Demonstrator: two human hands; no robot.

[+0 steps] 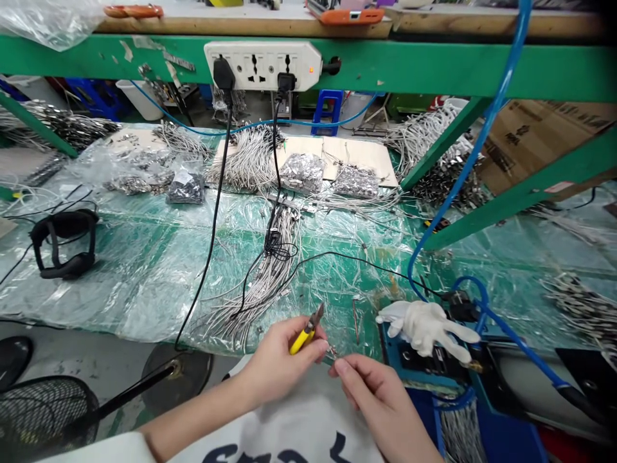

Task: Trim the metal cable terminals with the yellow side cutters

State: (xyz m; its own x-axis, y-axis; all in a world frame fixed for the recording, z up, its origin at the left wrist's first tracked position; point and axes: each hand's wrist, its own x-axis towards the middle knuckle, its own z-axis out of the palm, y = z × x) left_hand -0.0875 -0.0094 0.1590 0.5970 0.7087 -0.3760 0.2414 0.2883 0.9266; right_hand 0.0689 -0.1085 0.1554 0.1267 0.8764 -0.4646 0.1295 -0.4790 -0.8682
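Left hand: fingers clenched on yellow-handled snips.
Right hand: fingers pinching a small metal piece.
Surface: green, under clear plastic sheeting, carrying braided silver cables.

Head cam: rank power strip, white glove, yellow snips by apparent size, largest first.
1. Power strip and white glove: they look about equal, and the strip sits farther away, so no ranking between them.
2. Yellow-handled snips: clearly smallest, partly hidden by the left hand.

**Green steel bench frame shown**
A cardboard box was seen at two o'clock, a blue stool at twelve, a concrete floor at eight.
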